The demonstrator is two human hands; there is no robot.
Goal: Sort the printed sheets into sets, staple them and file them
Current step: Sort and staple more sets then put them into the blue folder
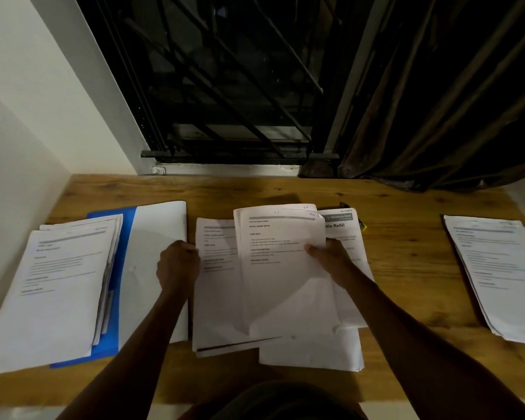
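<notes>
Printed sheets (281,277), pinched by right hand (331,259), hide part of the pile (215,298) left hand (178,268) grips.

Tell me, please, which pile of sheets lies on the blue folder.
The far-left pile rests on the blue folder; the others lie directly on the table.

White printed sheets (279,268), blue folder (125,225), wood-grain table (406,207).

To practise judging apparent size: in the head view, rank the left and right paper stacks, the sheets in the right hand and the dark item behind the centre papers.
1. Left stack, though nearest the camera.
2. Right stack and held sheets: alike; the frame crops the former.
3. Dark item, mostly hidden.
</notes>
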